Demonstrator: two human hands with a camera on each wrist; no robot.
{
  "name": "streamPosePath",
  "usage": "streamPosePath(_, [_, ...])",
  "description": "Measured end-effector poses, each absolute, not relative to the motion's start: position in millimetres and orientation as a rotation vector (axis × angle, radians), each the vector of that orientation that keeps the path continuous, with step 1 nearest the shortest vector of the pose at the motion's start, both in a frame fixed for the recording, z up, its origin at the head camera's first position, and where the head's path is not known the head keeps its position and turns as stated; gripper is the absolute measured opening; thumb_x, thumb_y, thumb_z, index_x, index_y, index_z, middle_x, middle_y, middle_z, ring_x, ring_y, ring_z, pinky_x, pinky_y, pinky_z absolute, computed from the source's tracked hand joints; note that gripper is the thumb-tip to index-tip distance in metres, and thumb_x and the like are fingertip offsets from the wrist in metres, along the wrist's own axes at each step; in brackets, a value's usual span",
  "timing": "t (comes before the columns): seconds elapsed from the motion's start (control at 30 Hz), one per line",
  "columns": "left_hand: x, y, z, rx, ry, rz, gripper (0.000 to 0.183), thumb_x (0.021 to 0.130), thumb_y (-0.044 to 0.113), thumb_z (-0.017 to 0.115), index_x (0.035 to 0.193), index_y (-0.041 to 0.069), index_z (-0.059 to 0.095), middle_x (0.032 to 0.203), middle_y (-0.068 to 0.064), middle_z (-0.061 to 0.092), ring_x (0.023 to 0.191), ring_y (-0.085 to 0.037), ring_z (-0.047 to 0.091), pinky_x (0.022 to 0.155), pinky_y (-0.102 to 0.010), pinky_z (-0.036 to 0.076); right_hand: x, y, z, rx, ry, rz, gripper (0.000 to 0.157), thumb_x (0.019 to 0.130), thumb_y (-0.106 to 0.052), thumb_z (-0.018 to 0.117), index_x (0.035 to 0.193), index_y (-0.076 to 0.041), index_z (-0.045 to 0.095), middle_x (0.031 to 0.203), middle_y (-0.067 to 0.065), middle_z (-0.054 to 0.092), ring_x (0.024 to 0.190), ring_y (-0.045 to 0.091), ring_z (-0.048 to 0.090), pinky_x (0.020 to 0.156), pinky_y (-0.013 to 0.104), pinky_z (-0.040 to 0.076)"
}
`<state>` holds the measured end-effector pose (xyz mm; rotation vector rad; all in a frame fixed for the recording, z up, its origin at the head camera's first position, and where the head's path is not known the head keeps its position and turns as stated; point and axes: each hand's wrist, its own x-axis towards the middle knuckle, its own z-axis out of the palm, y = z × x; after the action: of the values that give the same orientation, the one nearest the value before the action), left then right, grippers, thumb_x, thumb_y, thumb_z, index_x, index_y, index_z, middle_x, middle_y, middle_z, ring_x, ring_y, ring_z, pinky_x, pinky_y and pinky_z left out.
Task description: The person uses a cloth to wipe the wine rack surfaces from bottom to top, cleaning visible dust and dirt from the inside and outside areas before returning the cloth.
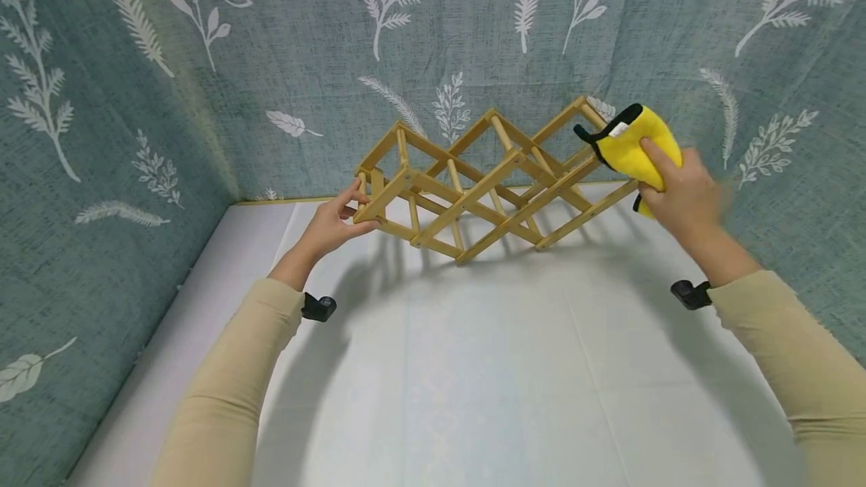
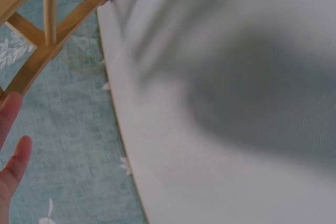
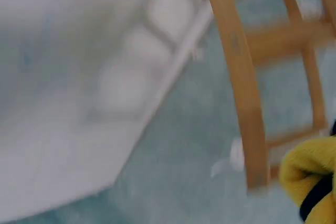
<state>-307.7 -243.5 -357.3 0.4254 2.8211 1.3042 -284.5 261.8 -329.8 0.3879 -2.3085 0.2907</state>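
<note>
A folding lattice rack of light wooden slats and dowels (image 1: 487, 205) stands expanded across the far side of the white table. My left hand (image 1: 331, 224) grips its left end, thumb at the lower slat and fingers around the end dowel. In the left wrist view, two fingertips (image 2: 18, 156) show beside the rack's slats (image 2: 39, 61). My right hand (image 1: 683, 190) holds a folded yellow cloth with black edging (image 1: 639, 145) at the rack's right end, overlapping its upper corner in the head view. The right wrist view shows the cloth (image 3: 310, 171) close beside a slat (image 3: 239, 77).
The white tabletop (image 1: 487, 367) spreads in front of the rack, with shadows of the arms and rack on it. Blue-green fabric with white leaf prints (image 1: 325, 81) hangs close behind the rack and along the left side. Each wrist wears a small black camera (image 1: 319, 307).
</note>
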Motion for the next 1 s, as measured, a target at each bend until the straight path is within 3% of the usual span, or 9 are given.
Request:
streamPosePath(0.23, [-305.9, -244.2, -356.1, 0.415, 2.836, 1.279, 0.048, 0.079, 0.038, 0.070, 0.117, 0.013, 0.053, 0.153, 0.008, 0.013, 0.105, -0.030, 0.054, 0.085, -0.050, 0.043, -279.5, 182.4, -388.1, 0.976, -2.253, 0.269, 0.066, 0.063, -0.020, 0.084, 0.121, -0.017, 0.054, 0.090, 0.027, 0.051, 0.066, 0.032, 0.050, 0.044, 0.040, 0.045])
streamPosePath(0.37, [-305.0, -243.0, -356.6, 0.416, 2.838, 1.289, 0.046, 0.080, 0.035, 0.071, 0.116, 0.012, 0.053, 0.153, 0.006, 0.013, 0.101, -0.029, 0.056, 0.083, -0.047, 0.045, -283.0, 137.5, -407.8, 1.182, -2.436, 0.247, 0.063, 0.069, -0.033, 0.079, 0.125, -0.019, 0.054, 0.088, 0.019, 0.049, 0.063, 0.021, 0.042, 0.046, 0.031, 0.040])
streamPosePath(0.53, [-306.3, -242.4, -357.4, 0.414, 2.832, 1.277, 0.047, 0.080, 0.034, 0.070, 0.117, 0.012, 0.053, 0.153, 0.007, 0.013, 0.101, -0.028, 0.056, 0.082, -0.044, 0.046, -286.0, 95.4, -414.7, 1.170, -2.899, 0.166, 0.056, 0.086, -0.036, 0.062, 0.137, -0.023, 0.042, 0.100, 0.019, 0.050, 0.062, 0.018, 0.044, 0.049, 0.029, 0.038])
streamPosePath(0.7, [-307.7, -242.1, -358.3, 0.422, 2.818, 1.292, 0.047, 0.080, 0.036, 0.071, 0.117, 0.014, 0.054, 0.153, 0.009, 0.013, 0.099, -0.027, 0.057, 0.081, -0.043, 0.046, -283.4, 83.0, -411.4, 1.130, -3.156, 0.139, 0.067, 0.087, -0.041, 0.054, 0.145, -0.024, 0.027, 0.119, 0.026, 0.047, 0.079, 0.025, 0.052, 0.058, 0.035, 0.044])
streamPosePath(0.83, [-307.7, -243.3, -358.7, 0.421, 2.825, 1.302, 0.047, 0.080, 0.035, 0.071, 0.118, 0.013, 0.054, 0.153, 0.008, 0.013, 0.097, -0.026, 0.057, 0.078, -0.041, 0.047, -282.4, 80.0, -412.9, 1.101, -3.179, 0.191, 0.068, 0.088, -0.054, 0.050, 0.145, -0.024, 0.028, 0.120, 0.023, 0.050, 0.094, 0.030, 0.053, 0.069, 0.041, 0.045])
streamPosePath(1.0, [-307.4, -244.3, -359.8, 0.434, 2.829, 1.306, 0.046, 0.080, 0.035, 0.070, 0.117, 0.013, 0.053, 0.153, 0.007, 0.013, 0.094, -0.026, 0.058, 0.073, -0.037, 0.046, -288.2, 77.3, -418.9, 1.138, -3.043, 0.318, 0.054, 0.091, -0.033, 0.057, 0.139, -0.017, 0.038, 0.110, 0.018, 0.060, 0.085, 0.027, 0.057, 0.061, 0.035, 0.046])
